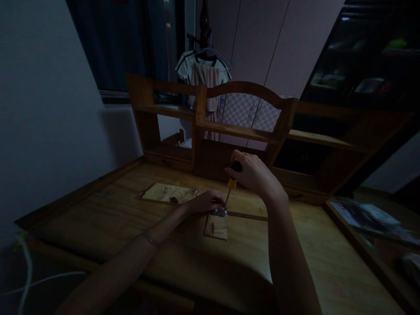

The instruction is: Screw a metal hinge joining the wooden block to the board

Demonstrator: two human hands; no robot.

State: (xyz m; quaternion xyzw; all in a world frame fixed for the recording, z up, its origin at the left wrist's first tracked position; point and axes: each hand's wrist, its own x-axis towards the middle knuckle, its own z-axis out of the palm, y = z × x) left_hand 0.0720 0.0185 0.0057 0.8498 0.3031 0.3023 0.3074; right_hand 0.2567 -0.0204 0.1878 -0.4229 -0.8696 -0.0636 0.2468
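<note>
My right hand [252, 171] is closed round the black-and-yellow handle of a screwdriver [232, 183]. The shaft slants down to a small metal hinge [220, 212], with its tip at the right end of the metal. Screw heads show on the hinge, which lies across the edge of a short wooden piece [216, 227] and the long board behind it. My left hand [210, 201] rests on the boards just left of the tip, fingers curled in beside the hinge. What those fingers pinch, if anything, is hidden. A long wooden board [169, 193] stretches out on both sides of my left hand.
Everything lies on a wooden desktop [131, 214] with a raised wooden shelf unit [236, 129] along its back. Papers or magazines [374, 214] lie lower on the right. A white cable [28, 267] hangs at the left. Clothes [205, 72] hang behind the shelf. The room is dim.
</note>
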